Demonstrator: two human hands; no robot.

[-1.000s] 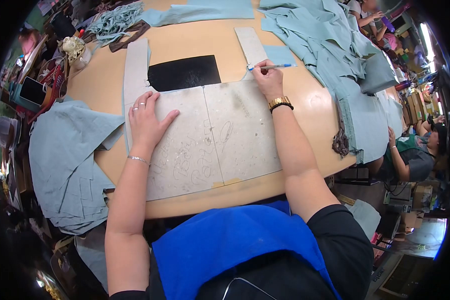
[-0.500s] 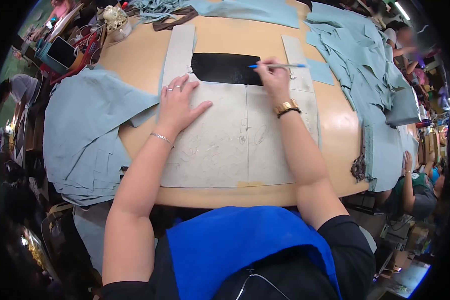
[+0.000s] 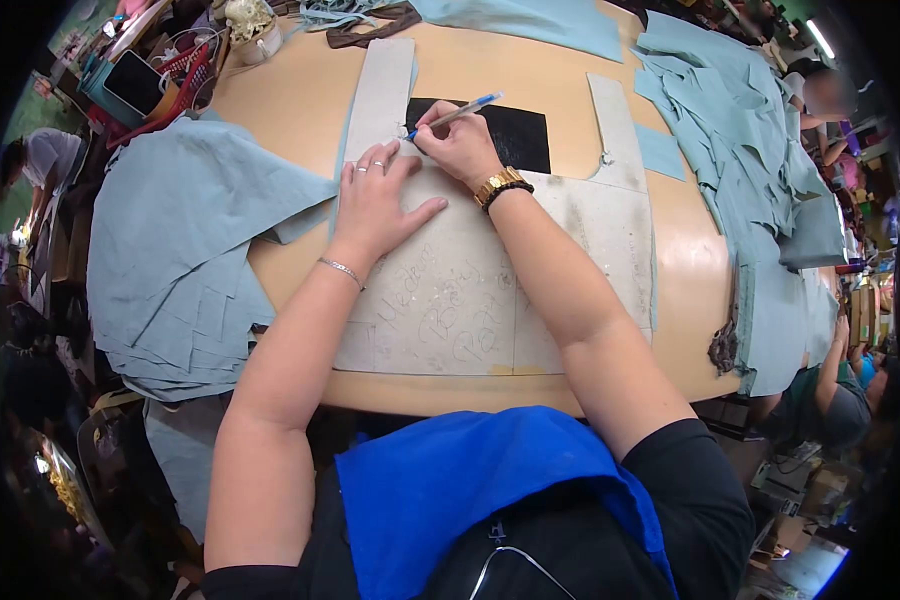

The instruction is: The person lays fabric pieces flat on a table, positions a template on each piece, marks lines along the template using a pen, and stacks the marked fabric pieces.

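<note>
A large pale cardboard pattern (image 3: 570, 240) with two upright arms lies over light blue fabric on the table, pencil writing on its surface. My left hand (image 3: 380, 200) rests flat on its left side, fingers spread. In my right hand (image 3: 462, 148) is a pen (image 3: 475, 105) with a blue end, its tip down by the inner corner of the pattern's left arm, close to my left fingertips. A black rectangular piece (image 3: 525, 140) lies in the gap between the arms, partly hidden behind my right hand.
Stacked blue fabric pieces (image 3: 180, 230) lie on the left, more crumpled blue fabric (image 3: 720, 120) on the right. A red basket (image 3: 185, 85) and a white pot (image 3: 260, 45) stand at the back left. Other people work on both sides.
My right hand has moved left with the pen, from the black piece's right end to the left arm's corner. My left hand stays on the pattern. The view has shifted slightly.
</note>
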